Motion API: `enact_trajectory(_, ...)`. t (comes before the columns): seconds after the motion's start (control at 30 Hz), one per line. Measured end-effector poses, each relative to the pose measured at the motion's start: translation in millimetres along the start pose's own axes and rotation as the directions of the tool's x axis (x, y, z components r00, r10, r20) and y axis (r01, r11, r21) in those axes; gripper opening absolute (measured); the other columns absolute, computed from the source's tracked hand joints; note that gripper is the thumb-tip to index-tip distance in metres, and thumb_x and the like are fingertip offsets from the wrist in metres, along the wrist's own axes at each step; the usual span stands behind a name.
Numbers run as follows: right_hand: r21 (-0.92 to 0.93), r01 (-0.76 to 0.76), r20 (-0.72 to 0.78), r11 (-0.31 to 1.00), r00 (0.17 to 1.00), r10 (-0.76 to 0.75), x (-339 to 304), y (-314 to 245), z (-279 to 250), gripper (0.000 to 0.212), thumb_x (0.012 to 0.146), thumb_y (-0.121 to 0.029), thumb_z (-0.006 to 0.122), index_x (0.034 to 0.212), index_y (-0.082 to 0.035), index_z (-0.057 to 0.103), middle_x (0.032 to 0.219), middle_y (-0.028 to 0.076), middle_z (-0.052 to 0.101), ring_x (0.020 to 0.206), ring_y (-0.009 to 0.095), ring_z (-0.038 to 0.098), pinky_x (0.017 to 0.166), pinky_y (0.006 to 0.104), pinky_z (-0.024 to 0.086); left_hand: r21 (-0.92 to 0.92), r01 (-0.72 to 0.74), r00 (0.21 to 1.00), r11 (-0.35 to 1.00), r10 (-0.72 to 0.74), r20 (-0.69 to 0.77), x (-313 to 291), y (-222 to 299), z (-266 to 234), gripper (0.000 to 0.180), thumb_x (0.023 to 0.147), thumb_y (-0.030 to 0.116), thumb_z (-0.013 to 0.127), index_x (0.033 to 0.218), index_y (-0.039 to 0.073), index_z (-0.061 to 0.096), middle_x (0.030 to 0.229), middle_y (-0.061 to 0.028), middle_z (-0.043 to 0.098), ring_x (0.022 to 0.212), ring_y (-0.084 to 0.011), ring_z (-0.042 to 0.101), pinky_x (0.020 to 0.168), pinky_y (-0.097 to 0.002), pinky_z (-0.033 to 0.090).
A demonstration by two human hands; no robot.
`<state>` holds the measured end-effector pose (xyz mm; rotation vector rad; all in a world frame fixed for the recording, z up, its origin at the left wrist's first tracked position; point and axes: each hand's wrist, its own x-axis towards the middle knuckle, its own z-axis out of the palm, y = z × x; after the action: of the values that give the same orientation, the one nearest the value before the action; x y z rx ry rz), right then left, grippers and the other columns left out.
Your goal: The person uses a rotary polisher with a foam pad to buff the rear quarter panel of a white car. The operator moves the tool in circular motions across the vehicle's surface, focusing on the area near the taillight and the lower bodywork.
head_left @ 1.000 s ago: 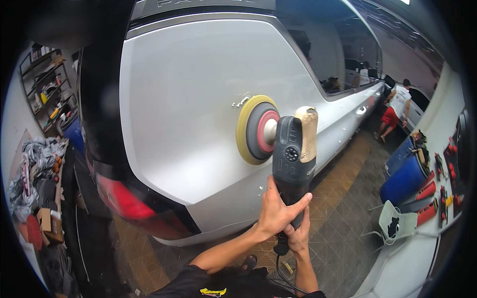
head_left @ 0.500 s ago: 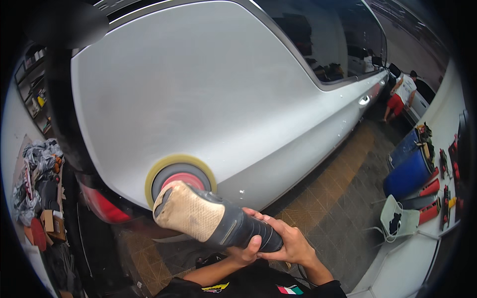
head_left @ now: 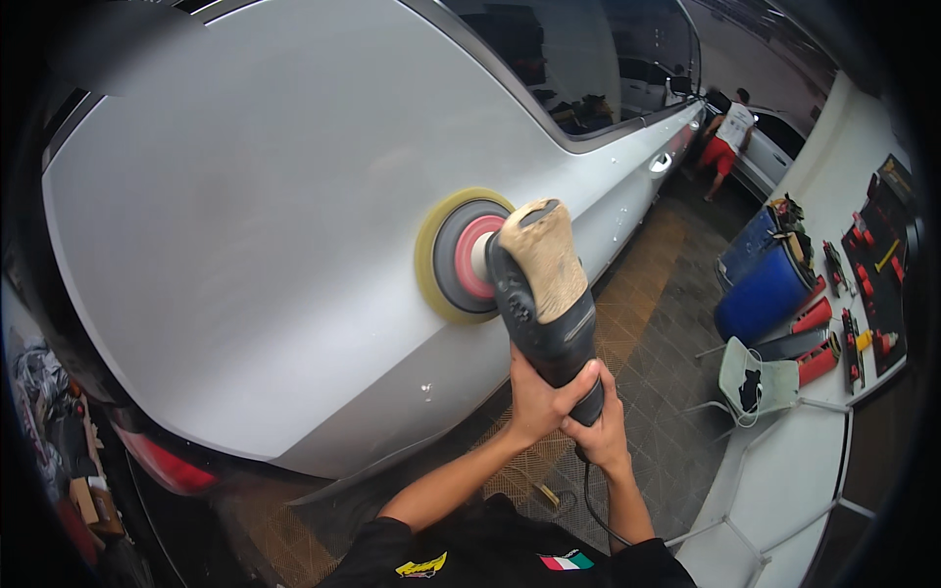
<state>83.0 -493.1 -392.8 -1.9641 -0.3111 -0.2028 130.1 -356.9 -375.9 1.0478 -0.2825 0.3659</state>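
Both hands grip the black body of a power polisher (head_left: 541, 294). My left hand (head_left: 537, 394) wraps the handle from the left, and my right hand (head_left: 600, 423) holds it just below, near the cord. The polisher's yellow foam pad (head_left: 438, 257) with its pink backing presses flat against the silver car's rear side panel (head_left: 245, 245). A worn tan cover wraps the head of the tool.
The car's red tail light (head_left: 172, 468) sits at lower left beside cluttered shelving. A blue barrel (head_left: 760, 294), a pale green chair (head_left: 755, 382) and a wall board of red tools (head_left: 872, 284) stand at right. Another person (head_left: 725, 137) crouches by a white car far back.
The polisher has swung from low on the panel up and to the right, and now stands nearly upright. Both hands stayed on it.
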Motion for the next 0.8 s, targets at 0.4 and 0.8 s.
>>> enact_trajectory(0.4,0.343,-0.155,-0.196,0.926,0.953,0.232,63,10,-17,0.084,0.087,-0.050,0.070,0.142,0.002,0.032,0.081,0.010,0.059,0.050,0.014,0.062,0.040,0.0248,0.052,0.392,0.193,0.967,0.900,-0.242,0.079,93,-41,58,0.073,0.073,0.035,0.083,0.111,-0.013,0.044,0.092,-0.0286,0.068,0.084,-0.0371,0.072,0.074,-0.0407,0.057)
enact_trajectory(0.8,0.232,-0.090,-0.207,0.969,0.968,0.139,-2,-1,31,0.084,0.083,-0.060,0.072,0.134,-0.001,0.041,0.096,0.010,0.061,0.072,0.016,0.065,0.060,0.0285,0.055,0.327,0.186,0.943,0.926,-0.262,0.206,7,-11,-5,0.087,0.082,0.045,0.079,0.129,-0.012,0.032,0.112,-0.0318,0.061,0.107,-0.0395,0.065,0.096,-0.0460,0.050)
